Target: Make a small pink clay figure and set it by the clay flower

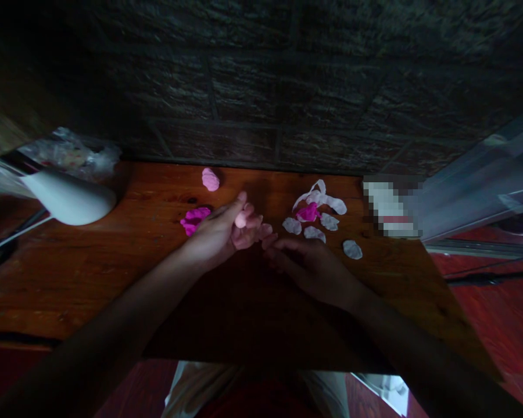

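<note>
My left hand (pixel 220 232) is raised over the table with its fingers curled. A small pale pink lump of modelling clay (pixel 240 219) sits between its thumb and fingers. My right hand (pixel 307 264) is closed, its thumb and finger pinched together close to the left fingertips. Whatever that pinch holds is too small and dim to make out. Beside my left hand lies a magenta clay lump (pixel 194 220), partly covered by it. Farther back is a pink clay lump (pixel 210 179). Beyond my right hand lie flat whitish clay pieces (pixel 315 234) and a magenta clay piece (pixel 308 213).
A curled white strip (pixel 333 204) lies near the brick wall (pixel 244 87). One whitish disc (pixel 353 249) is farther right. A white lamp-like object (pixel 76 197) and clear plastic bags (pixel 82 157) stand left on the wooden table (pixel 148 191). A blurred-out item (pixel 390 209) is at the right.
</note>
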The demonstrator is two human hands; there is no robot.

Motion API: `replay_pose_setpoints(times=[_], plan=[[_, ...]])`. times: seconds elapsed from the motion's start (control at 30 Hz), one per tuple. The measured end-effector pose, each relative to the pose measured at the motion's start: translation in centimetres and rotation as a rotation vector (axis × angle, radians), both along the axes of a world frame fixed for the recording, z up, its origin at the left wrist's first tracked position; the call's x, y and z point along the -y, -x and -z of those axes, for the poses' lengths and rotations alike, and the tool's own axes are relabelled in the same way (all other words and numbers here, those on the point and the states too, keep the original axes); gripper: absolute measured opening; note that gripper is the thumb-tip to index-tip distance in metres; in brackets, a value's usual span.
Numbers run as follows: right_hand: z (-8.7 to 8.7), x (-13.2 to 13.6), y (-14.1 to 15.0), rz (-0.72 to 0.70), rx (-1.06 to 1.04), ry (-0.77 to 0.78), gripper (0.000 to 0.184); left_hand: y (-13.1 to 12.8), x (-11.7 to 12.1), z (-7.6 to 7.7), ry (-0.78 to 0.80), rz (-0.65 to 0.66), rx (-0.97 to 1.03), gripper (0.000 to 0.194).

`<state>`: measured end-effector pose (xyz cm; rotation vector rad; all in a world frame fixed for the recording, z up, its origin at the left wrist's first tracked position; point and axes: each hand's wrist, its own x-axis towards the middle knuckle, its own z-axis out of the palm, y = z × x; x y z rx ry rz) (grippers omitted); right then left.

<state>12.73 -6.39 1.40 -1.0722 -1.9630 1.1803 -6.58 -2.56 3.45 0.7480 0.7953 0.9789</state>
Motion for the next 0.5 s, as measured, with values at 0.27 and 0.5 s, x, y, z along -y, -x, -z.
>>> replay_pose_setpoints(times=[0.27, 0.5], plan=[[-0.47, -0.28, -0.34, -0.020, -0.049, -0.042, 0.022, 0.16, 0.97, 0.65, -0.007, 0.158, 0.090, 0.038], [-0.82, -0.47, -0.79, 0.057, -0.029, 0.004, 0.023, 0.49, 0.43, -0.04, -0.016, 0.112, 0.107, 0.035]])
